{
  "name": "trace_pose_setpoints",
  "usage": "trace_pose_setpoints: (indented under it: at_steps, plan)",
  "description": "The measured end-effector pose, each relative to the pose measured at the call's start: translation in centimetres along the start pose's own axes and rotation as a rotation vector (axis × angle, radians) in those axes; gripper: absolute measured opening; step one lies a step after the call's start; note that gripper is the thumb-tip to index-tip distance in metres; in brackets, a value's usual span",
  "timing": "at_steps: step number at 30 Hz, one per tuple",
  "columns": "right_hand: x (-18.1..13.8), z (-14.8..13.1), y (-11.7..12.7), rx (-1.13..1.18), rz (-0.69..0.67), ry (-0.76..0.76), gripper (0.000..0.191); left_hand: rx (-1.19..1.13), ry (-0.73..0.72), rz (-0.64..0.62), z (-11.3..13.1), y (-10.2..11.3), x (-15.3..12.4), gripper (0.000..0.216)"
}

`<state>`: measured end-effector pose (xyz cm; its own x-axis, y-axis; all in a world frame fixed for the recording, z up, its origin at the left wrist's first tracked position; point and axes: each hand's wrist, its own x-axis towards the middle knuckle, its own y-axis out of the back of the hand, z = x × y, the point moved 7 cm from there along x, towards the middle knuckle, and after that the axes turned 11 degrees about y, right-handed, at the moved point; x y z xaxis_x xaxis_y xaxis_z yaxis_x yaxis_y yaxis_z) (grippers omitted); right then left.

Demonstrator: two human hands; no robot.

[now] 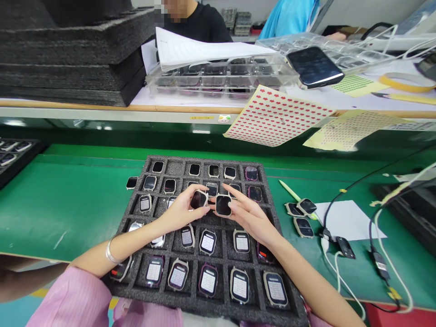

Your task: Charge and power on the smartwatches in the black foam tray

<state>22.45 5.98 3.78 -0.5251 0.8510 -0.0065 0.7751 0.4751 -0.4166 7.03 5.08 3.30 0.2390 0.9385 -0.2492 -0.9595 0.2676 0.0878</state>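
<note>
My left hand [185, 206] grips a smartwatch body [199, 200] with a dark screen and a pale frame. Right beside it, my right hand [247, 213] pinches a second smartwatch body [223, 205], also dark-screened with a light frame. Both are held above the middle of a grey foam tray [272, 222] divided into square compartments. Smartwatch bodies fill many of these compartments. In the nearer rows several screens are lit white, such as one watch [239, 285], while those in the far rows look dark. My hands and forearms hide part of the tray.
On the green bench [78, 190], loose watches [303, 227], a light green pen [289, 190], white paper [350, 220] and cables [378, 263] lie to the right. One watch [131, 182] sits left of the tray. The shelf above bears stacked black foam [68, 59], clear trays [218, 84] and a phone [315, 66].
</note>
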Motion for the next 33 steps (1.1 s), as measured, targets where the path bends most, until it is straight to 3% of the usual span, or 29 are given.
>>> trace_pose_setpoints:
  at_steps: [3,9,21,26,29,33]
  plan:
    - [0.1,-0.1,0.1,-0.006,-0.016,0.004,0.055,0.092,-0.029,0.033,0.2,0.2,-0.2,0.036]
    - [0.4,-0.3,0.7,-0.123,-0.055,0.053,0.03,0.214,-0.064,-0.003,1.1,-0.2,-0.9,0.034]
    - [0.5,-0.3,0.8,-0.059,-0.048,0.058,0.034,0.182,-0.099,0.034,1.2,-0.2,-0.7,0.037]
    - [0.2,-0.3,0.8,0.018,0.021,0.052,0.036,0.243,-0.072,-0.04,1.0,-0.5,-1.1,0.033]
    - [-0.4,0.2,0.2,0.081,0.023,0.01,0.044,0.259,-0.013,-0.051,-0.1,-0.4,-1.4,0.032]
    - [-0.5,1.0,0.5,0.133,0.022,0.001,0.051,0.227,0.103,-0.022,-3.5,0.2,-0.7,0.044]
